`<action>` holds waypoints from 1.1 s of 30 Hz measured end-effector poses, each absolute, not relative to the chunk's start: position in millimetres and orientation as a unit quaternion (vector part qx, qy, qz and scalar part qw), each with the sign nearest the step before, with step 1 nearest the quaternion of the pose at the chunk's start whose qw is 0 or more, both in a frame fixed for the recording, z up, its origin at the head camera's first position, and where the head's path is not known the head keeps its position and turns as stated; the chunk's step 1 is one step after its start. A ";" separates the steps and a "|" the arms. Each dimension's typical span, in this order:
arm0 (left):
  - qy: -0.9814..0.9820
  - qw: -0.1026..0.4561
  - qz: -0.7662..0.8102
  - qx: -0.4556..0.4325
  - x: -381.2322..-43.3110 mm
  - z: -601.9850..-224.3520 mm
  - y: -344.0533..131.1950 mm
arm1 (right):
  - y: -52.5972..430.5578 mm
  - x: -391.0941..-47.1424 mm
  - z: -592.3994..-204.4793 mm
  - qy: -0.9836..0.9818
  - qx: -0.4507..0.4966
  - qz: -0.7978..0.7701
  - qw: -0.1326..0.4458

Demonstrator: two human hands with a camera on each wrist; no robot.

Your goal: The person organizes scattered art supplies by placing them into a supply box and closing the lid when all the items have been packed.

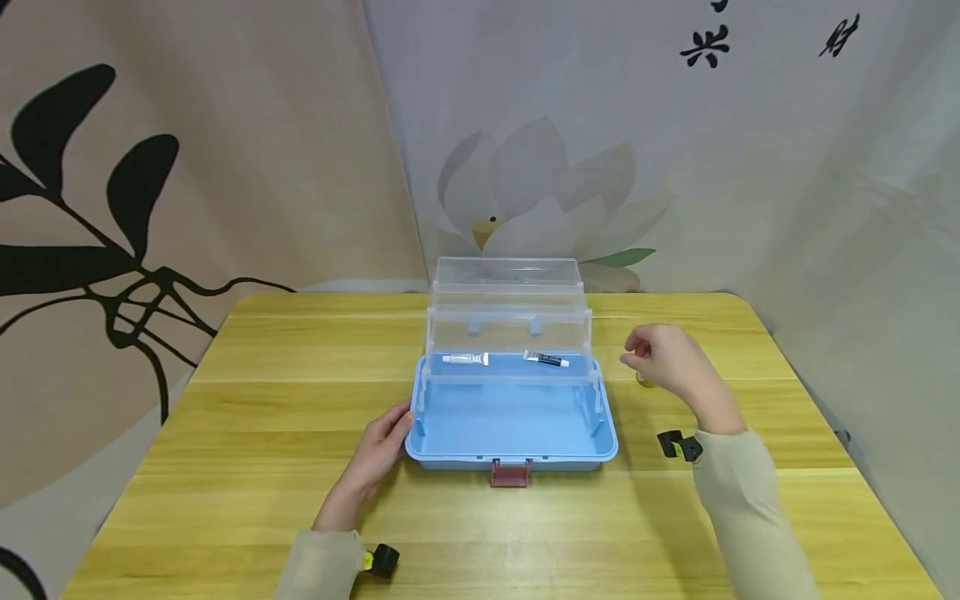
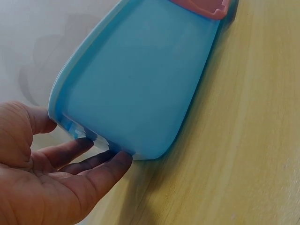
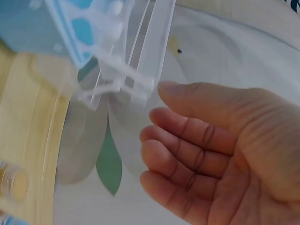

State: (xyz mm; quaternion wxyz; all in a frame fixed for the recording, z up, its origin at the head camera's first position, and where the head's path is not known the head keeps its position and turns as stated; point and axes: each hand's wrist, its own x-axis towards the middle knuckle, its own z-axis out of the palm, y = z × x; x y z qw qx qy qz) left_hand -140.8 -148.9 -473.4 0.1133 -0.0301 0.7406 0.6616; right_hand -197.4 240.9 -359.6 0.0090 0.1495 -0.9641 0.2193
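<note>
A blue plastic storage box (image 1: 513,417) stands on the table with its clear tiered trays (image 1: 510,321) raised at the back. My left hand (image 1: 378,446) grips the box's left side, thumb at the rim and fingers against the outer wall (image 2: 126,84). Two small tubes, one white (image 1: 465,358) and one dark-labelled (image 1: 547,359), lie in the lowest clear tray. To the right of the box, my right hand (image 1: 671,358) is raised with loosely bent fingers and holds nothing. Partly hidden beneath it is a small round jar (image 3: 14,183) with a yellowish top.
A reddish latch (image 1: 511,475) hangs at the front of the box. Another small item (image 3: 10,219) with a blue and white label shows at the right wrist view's lower corner. The wooden table (image 1: 225,467) meets a patterned cloth backdrop (image 1: 300,167) behind.
</note>
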 end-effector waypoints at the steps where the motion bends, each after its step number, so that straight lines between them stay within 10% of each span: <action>1: 0.741 0.114 0.661 -0.031 -140.8 -473.2 -148.9 | 245.0 -195.5 -359.8 -0.965 0.145 0.219 0.012; 33: 0.740 0.110 0.662 -0.034 -140.6 -473.0 -148.2 | 349.1 -155.1 -422.1 -0.976 0.040 0.208 -0.045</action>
